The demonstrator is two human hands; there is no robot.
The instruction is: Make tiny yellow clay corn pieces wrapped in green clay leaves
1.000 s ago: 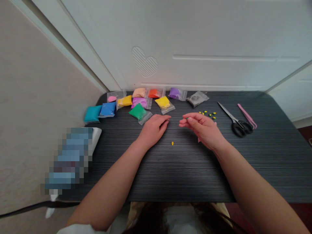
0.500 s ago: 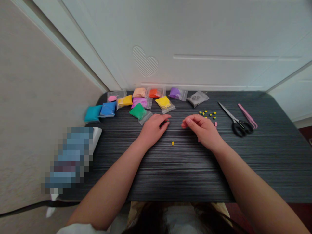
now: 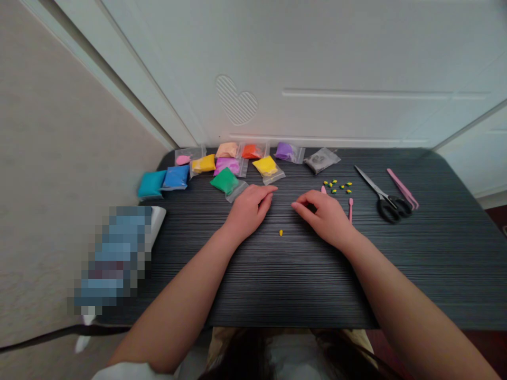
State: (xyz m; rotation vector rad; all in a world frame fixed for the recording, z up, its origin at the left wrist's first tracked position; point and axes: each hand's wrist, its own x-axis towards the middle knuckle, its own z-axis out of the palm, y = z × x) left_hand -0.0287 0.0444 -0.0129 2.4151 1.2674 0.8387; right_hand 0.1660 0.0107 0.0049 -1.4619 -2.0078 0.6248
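My left hand [image 3: 249, 208] rests palm down on the dark table [image 3: 277, 274], fingers loosely curled, just below the green clay bag [image 3: 224, 180]. My right hand [image 3: 322, 215] lies palm down too, its fingertips pinched together against the tabletop; whether anything is under them is hidden. A tiny yellow clay piece [image 3: 281, 232] lies between the two hands. Several small yellow-and-green clay bits [image 3: 337, 186] sit just beyond my right hand, with a thin pink tool [image 3: 350, 207] beside it.
Bags of coloured clay line the table's back: teal [image 3: 150, 184], blue [image 3: 175, 177], yellow [image 3: 265, 166], orange [image 3: 251, 151], purple [image 3: 284, 151], grey [image 3: 320, 159]. Black scissors [image 3: 382, 200] and pink tweezers [image 3: 402, 188] lie at the right. A white door stands behind.
My right hand has turned from palm up to palm down and dropped onto the table, uncovering the pink tool. The left hand has barely moved.
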